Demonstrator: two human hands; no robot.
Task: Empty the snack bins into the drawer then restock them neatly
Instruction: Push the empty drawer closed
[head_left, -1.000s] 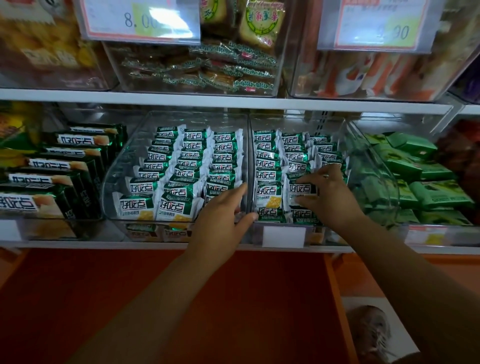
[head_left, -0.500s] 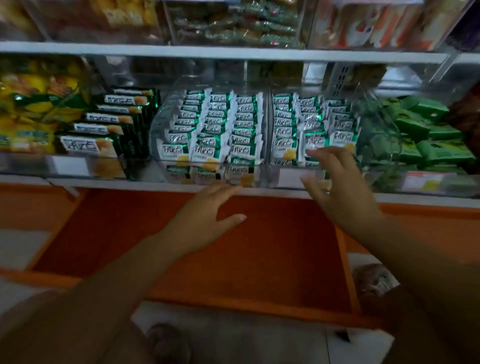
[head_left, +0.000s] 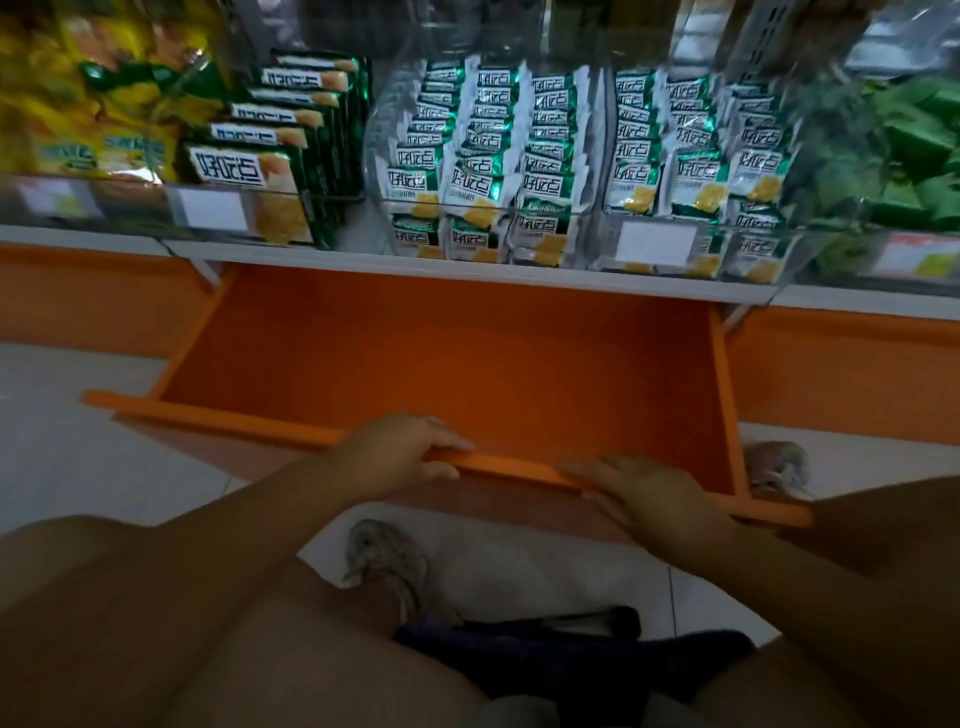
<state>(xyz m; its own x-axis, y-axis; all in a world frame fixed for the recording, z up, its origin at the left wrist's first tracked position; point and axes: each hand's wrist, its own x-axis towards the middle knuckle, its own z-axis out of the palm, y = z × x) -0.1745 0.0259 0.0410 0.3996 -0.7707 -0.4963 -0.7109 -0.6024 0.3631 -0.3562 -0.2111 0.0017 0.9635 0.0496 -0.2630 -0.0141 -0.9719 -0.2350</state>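
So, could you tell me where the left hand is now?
In the head view, the left hand grips the front rim of the orange drawer, left of centre; the right hand holds it further right.

The person's arms are bare, and the left hand and the right hand are bare too. Dark navy shorts cover the lap, and the knees are uncovered. On the feet are greyish shoes with a mottled, woven look: the left shoe and the right shoe. A bit of light grey cloth shows at the bottom edge.
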